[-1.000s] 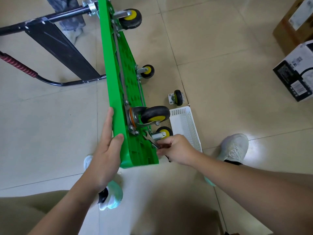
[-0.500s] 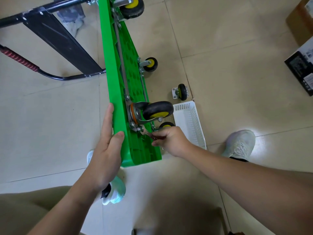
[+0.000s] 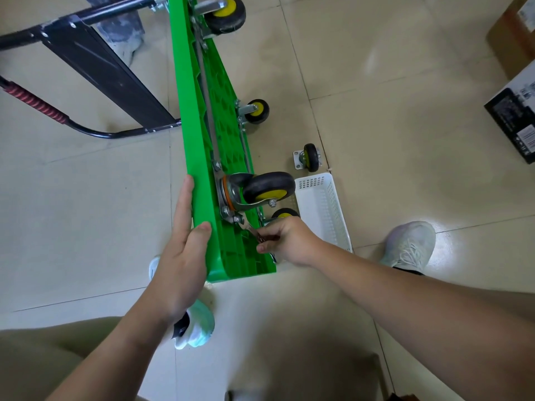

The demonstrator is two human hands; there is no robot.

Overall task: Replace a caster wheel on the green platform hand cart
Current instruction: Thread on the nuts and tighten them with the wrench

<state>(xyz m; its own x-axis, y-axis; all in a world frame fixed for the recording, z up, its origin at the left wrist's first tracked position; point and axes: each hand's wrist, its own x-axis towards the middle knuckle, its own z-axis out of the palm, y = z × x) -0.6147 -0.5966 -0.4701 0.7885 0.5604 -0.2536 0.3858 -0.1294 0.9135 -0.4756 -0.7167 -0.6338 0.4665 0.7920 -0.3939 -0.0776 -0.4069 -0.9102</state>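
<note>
Green cart (image 3: 199, 140): stood on its side edge on the tiled floor. Left hand (image 3: 182, 256): fingers straight, flat against the deck, thumb over the rim. Right hand (image 3: 286, 241): pinched a wrench (image 3: 246, 227) set at the near caster wheel's (image 3: 266, 188) mount. Loose caster (image 3: 308, 157): on the floor (just beside the white basket (image 3: 321, 209)).

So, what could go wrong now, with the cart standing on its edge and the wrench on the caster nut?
1. The green platform stands on its long edge, steadied by the left hand; a hard pull could tip it.
2. The wrench in the right hand sits on a small nut by the caster; it may slip and knuckles hit the platform.
3. The loose caster lies on the floor near the white basket, easy to kick.
</note>
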